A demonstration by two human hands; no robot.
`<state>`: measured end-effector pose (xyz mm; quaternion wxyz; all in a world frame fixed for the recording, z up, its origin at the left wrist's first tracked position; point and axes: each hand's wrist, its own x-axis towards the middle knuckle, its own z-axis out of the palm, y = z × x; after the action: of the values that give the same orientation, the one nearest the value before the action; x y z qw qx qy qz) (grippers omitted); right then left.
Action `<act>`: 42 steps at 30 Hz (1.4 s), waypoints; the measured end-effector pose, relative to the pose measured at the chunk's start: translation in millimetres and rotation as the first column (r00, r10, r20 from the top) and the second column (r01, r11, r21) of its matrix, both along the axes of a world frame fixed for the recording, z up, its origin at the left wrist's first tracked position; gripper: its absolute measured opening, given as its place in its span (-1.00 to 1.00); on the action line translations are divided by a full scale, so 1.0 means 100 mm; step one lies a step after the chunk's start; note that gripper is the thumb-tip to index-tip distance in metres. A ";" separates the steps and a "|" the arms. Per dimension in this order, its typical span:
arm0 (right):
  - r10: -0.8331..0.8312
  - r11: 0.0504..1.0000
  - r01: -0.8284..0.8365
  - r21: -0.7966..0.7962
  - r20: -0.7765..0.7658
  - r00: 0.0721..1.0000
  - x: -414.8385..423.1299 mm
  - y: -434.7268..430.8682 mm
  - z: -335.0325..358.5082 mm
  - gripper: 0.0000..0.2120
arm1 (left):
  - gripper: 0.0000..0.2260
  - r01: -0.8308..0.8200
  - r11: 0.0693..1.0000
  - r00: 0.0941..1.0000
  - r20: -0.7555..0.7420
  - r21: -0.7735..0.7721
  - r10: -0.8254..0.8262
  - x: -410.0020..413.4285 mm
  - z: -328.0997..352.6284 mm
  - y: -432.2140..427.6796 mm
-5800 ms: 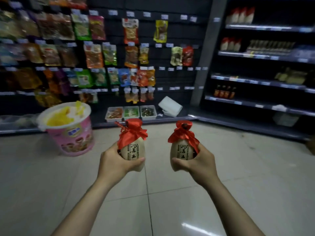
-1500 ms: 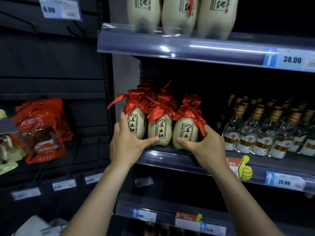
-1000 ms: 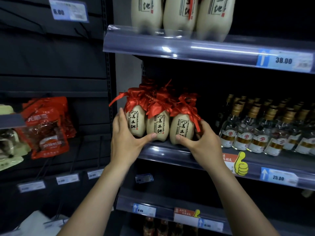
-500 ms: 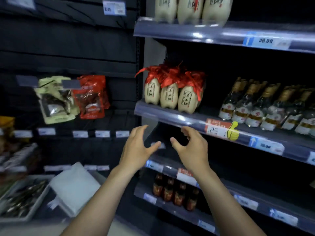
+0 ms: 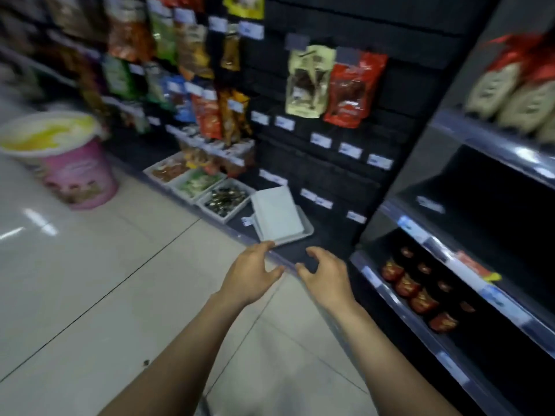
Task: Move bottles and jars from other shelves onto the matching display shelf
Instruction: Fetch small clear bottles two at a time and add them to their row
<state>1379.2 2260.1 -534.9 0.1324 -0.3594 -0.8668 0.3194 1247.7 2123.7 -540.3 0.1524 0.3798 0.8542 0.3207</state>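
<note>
Empty-handed right now: left hand (image 5: 252,273) and right hand (image 5: 326,276) out low over the floor tiles (image 5: 120,280), fingers loosely spread and half curled, gripping nothing. Up at the far right, cream jars (image 5: 510,88) with red ribbons standing together on the display shelf (image 5: 492,145), apparently already home. Left to do, most likely: scanning other shelves for strays, perhaps among the red-capped bottles (image 5: 417,292) low right.

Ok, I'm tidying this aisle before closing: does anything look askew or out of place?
A white flat panel lies tilted across a white tray on the base ledge below the pegboard, while the three filled bins beside it sit level.
</note>
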 end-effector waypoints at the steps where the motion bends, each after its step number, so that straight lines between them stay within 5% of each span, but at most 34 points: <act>1: 0.061 0.998 -0.061 -0.011 0.040 0.997 -0.16 -0.21 -0.08 -0.58 | -0.41 -0.046 0.998 0.999 0.012 -0.036 0.046 -0.09 -0.07 -0.29; 8: 0.517 0.856 -0.489 -0.167 0.286 0.807 -1.41 -2.09 -0.60 -0.44 | -0.47 -0.401 0.879 0.890 0.117 -0.258 0.441 -0.67 -0.58 -2.60; 16: 0.834 0.523 -0.788 -0.325 0.386 0.395 -2.76 -5.04 -1.08 -0.50 | -0.48 -0.709 0.567 0.529 0.216 -0.418 0.821 -1.06 -0.95 -5.61; 24: 0.910 0.200 -0.891 -0.408 0.414 0.015 -3.51 -7.27 -1.26 -0.44 | -0.50 -0.801 0.290 0.217 0.197 -0.524 0.956 -1.15 -1.06 -7.73; 32: 0.865 -0.070 -0.909 -0.410 0.429 -0.260 -4.35 -9.37 -1.48 -0.44 | -0.48 -0.813 0.058 -0.050 0.169 -0.579 0.984 -1.45 -1.16 -9.46; 42: 0.797 -0.258 -0.873 -0.413 0.419 -0.434 -5.37 -11.66 -1.31 -0.45 | -0.52 -0.803 -0.185 -0.314 0.139 -0.566 0.939 -2.20 -0.91 -11.36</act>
<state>842.1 1094.1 -665.5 -0.4226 0.4070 -0.8022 0.1101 1028.0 988.1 -631.1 0.1297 -0.5402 0.7742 0.3032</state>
